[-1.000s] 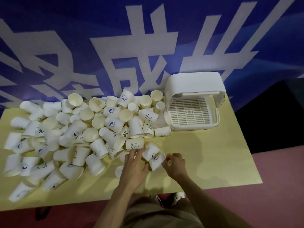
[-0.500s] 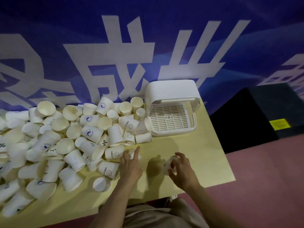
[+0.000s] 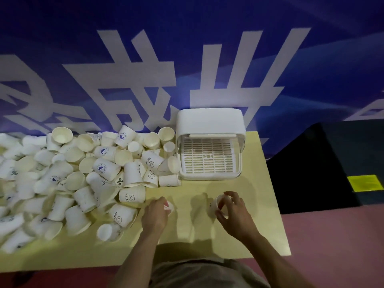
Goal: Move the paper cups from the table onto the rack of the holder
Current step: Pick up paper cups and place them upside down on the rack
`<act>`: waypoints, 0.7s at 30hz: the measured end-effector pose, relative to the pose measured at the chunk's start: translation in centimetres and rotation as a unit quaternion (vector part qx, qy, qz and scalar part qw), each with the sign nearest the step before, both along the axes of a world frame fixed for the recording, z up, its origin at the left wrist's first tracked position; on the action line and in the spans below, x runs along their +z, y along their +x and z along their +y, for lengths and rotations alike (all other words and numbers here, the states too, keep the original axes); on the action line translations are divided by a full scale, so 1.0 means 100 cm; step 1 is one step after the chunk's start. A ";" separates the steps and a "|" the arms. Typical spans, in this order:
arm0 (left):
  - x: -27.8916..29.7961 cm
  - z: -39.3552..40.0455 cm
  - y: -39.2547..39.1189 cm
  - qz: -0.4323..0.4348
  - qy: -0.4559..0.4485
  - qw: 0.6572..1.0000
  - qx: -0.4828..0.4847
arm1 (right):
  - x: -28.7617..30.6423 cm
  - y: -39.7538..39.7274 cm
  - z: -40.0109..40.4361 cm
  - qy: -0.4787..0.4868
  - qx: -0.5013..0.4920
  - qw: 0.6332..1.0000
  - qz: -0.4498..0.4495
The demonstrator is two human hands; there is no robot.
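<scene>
A big heap of white paper cups [image 3: 83, 175] covers the left and middle of the yellow table [image 3: 264, 225]. The white holder [image 3: 209, 121] stands at the back right, its lid raised and its slotted rack [image 3: 207, 156] bare. My right hand [image 3: 232, 213] holds a single paper cup [image 3: 216, 204] just above the table, in front of the holder. My left hand [image 3: 155, 215] grips another cup [image 3: 169, 206] at the near edge of the heap; only the cup's rim shows past my fingers.
A blue banner with large white characters [image 3: 145, 80] hangs behind the table. A dark box with a yellow label [image 3: 364, 182] sits to the right, beyond the table's right edge. Pink floor [image 3: 332, 256] lies beside and in front of the table.
My right hand has lifted a cup out of the heap and carried it right, toward the holder. My left hand has closed on another cup. The camera has turned right.
</scene>
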State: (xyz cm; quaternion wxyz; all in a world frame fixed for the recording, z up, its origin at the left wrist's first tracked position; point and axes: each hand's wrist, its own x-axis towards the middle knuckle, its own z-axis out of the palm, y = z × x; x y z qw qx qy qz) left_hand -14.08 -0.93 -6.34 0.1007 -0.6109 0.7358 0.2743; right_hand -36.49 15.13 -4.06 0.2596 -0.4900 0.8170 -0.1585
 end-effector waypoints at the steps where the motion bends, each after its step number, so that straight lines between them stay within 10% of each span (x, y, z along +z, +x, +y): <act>1: 0.002 0.004 -0.004 0.008 -0.005 1.000 0.012 | 0.000 -0.008 -0.001 -0.006 0.006 1.000 -0.005; 12: 0.050 0.024 -0.069 0.203 -0.140 0.969 0.000 | 0.014 -0.076 -0.023 -0.109 0.104 0.985 -0.082; 21: 0.047 -0.020 -0.130 0.182 -0.158 0.971 -0.003 | 0.017 -0.116 -0.040 -0.154 0.082 0.977 -0.122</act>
